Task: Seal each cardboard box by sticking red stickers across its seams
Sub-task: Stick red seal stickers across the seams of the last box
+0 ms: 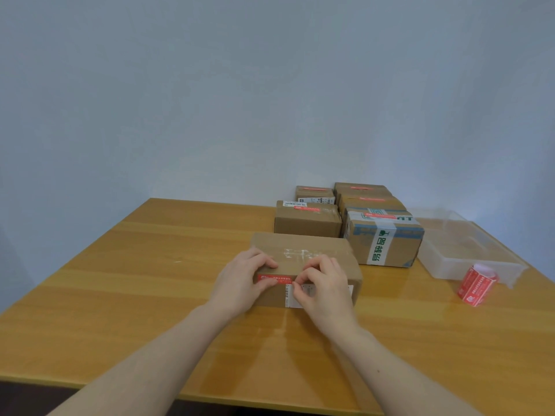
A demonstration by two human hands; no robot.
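A brown cardboard box (303, 247) with clear tape on top sits in the middle of the table. A red sticker (274, 278) lies along its near top edge. My left hand (240, 280) holds the box's left end, fingers curled over the top and thumb pressing the sticker's left part. My right hand (322, 283) has curled fingers pressing the sticker's right end against the box's front, above a white label (309, 291). The roll of red stickers (476, 283) lies at the right on the table.
Several cardboard boxes with red stickers on top stand behind, among them one with green print (386, 238) and a plain one (307, 219). A clear plastic container (468, 253) sits at the far right. The wooden table (150, 280) ends at a wall behind.
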